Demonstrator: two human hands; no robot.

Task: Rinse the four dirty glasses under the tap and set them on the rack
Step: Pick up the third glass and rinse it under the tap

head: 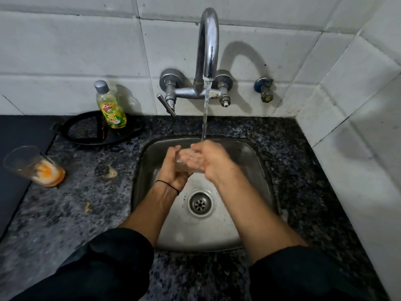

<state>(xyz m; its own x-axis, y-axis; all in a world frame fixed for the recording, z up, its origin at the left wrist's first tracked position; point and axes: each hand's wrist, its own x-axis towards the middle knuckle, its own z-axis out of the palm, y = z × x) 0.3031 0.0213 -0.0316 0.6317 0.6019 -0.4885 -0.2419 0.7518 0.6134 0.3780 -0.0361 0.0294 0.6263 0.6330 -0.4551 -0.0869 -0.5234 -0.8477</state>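
Note:
Over the steel sink (249, 157), my left hand (173, 168) grips a clear glass (181, 164) lying roughly sideways. The fingers of my right hand (208, 159) reach into or over its mouth, and most of the glass is hidden between my hands. Water runs from the chrome tap (208, 44) and lands on my right hand. A second glass (32, 165) with orange residue at its bottom stands on the counter at the far left. No rack is in view.
A yellow dish-soap bottle (111, 107) stands on a black oval plate (97, 129) behind the sink's left side. A dark mat (19, 148) covers the far-left counter. Food specks lie on the speckled granite (86, 192). Tiled walls close the back and right.

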